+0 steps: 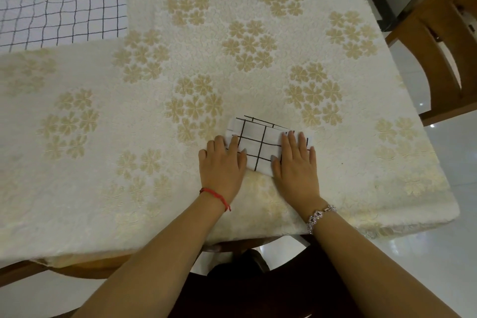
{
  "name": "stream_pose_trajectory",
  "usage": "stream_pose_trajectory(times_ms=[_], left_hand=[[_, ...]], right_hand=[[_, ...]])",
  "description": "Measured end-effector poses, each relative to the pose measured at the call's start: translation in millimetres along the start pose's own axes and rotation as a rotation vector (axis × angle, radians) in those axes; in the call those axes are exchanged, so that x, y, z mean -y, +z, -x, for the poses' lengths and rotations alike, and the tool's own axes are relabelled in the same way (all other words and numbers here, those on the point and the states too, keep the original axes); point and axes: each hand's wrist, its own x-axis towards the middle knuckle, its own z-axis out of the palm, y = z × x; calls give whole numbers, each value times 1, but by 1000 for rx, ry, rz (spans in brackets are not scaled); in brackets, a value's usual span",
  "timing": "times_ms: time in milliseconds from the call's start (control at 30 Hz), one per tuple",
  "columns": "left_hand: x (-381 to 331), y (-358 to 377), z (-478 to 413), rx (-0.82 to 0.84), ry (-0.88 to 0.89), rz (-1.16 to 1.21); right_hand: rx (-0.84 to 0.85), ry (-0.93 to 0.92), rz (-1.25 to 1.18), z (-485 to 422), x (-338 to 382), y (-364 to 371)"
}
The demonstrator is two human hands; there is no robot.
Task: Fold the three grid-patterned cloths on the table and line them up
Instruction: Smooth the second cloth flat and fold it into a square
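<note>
While the folded cloth (260,144) is pressed at the near edge of the table (361,183) under the left hand (223,165) and right hand (296,165), both flat, gripping nothing, an unfolded cloth (77,8) is seen at the far left corner, nearer the left hand.

Domestic dining room: a wooden table (77,271) under a cream flower-embossed tablecloth (144,188), a wooden chair (433,20) at 2 o'clock, glossy white floor tiles (426,253) at 4 o'clock.
</note>
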Motion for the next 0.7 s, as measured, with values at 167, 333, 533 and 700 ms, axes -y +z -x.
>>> stream_pose_trajectory(times_ms=[167,333,533,700], left_hand=[[10,-2,24,-38,30,40],[8,4,10,47,126,69],[-3,1,-19,122,234,185],[-11,0,-38,31,250,74]], right_hand=[[7,-67,-8,-3,-9,-3],[6,-10,-20,2,-11,-4],[20,-3,-29,1,-15,-4],[36,-33,16,-3,-20,-5]])
